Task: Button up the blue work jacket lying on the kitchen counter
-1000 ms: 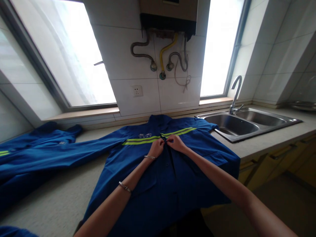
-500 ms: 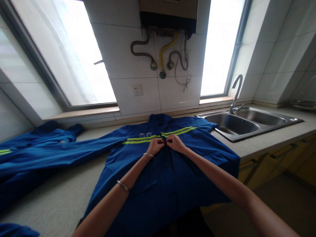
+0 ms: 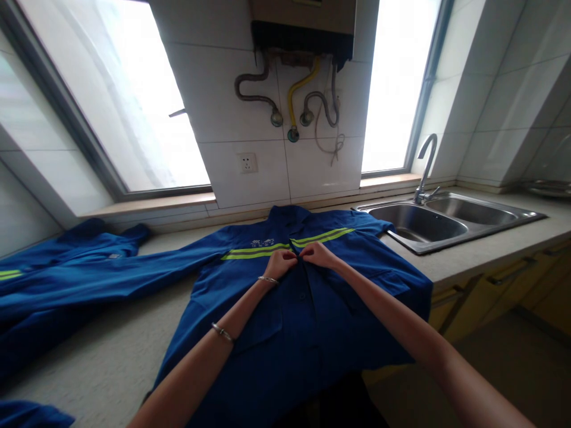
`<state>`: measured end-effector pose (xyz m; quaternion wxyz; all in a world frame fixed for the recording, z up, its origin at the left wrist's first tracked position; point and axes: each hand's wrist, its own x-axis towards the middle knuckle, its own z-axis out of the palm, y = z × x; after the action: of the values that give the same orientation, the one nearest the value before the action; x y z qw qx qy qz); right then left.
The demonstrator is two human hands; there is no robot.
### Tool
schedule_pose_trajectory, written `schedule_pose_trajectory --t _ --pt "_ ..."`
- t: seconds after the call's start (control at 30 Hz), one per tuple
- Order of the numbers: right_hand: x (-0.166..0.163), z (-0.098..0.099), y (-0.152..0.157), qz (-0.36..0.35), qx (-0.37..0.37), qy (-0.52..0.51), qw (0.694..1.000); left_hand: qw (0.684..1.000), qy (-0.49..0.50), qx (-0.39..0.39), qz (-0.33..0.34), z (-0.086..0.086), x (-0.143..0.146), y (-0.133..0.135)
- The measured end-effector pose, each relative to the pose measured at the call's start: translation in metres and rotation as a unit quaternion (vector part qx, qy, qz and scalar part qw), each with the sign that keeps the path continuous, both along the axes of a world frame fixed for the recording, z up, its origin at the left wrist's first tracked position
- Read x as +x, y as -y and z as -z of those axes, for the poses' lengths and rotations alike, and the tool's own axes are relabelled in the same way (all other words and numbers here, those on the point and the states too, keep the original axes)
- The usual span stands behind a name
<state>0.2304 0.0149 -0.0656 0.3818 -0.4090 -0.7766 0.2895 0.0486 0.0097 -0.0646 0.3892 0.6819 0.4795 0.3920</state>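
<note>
A blue work jacket (image 3: 285, 333) with yellow-green stripes across the chest lies front up on the counter, collar toward the wall. Its lower part hangs over the near edge. My left hand (image 3: 282, 263) pinches one side of the front opening just below the stripes. Close beside it, my right hand (image 3: 319, 255) pinches the other side of the opening. The fingertips of both hands almost meet, and they hide the bit of cloth between them. Lower on the front placket a button (image 3: 302, 296) shows. Two silver bangles are on my left arm.
Another blue garment (image 3: 80, 238) lies at the left, under the jacket's stretched-out sleeve. A double steel sink (image 3: 422, 252) with a tap (image 3: 426, 169) is set into the counter (image 3: 120, 351) at the right. A water heater (image 3: 303, 35) with hoses hangs on the wall.
Both hands stay at the same spot on the placket. The right fingers have shifted slightly, and the small fold of cloth raised between the hands now shows less. The jacket has not moved.
</note>
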Motion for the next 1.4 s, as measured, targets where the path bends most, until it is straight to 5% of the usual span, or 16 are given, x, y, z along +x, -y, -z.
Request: schedule_pose_trajectory --t 0.23,0.43,0.6,0.8,0.97,1.4 --pt "0.003 -0.001 0.002 -0.053 -0.005 -0.006 0.999 0.997 0.05 -0.052 0.002 -0.002 -0.001 0.003" --pt "0.001 -0.005 0.011 -0.041 0.095 0.063 0.993 0.988 0.1 -0.114 0.003 -0.007 0.001 0.005" --pt "0.0 -0.008 0.016 -0.03 0.143 0.09 0.985 0.992 0.082 -0.081 0.04 -0.003 -0.002 0.001" --pt "-0.001 0.002 0.007 -0.045 0.034 0.028 0.998 0.99 0.087 -0.054 0.095 0.006 -0.006 -0.006" --pt "-0.001 0.012 -0.001 -0.052 -0.057 -0.042 0.996 0.996 0.062 0.01 0.063 0.008 -0.003 -0.004" --pt "0.001 0.001 0.004 0.002 -0.08 -0.083 0.993 0.994 0.111 0.006 0.001 0.003 0.002 0.001"
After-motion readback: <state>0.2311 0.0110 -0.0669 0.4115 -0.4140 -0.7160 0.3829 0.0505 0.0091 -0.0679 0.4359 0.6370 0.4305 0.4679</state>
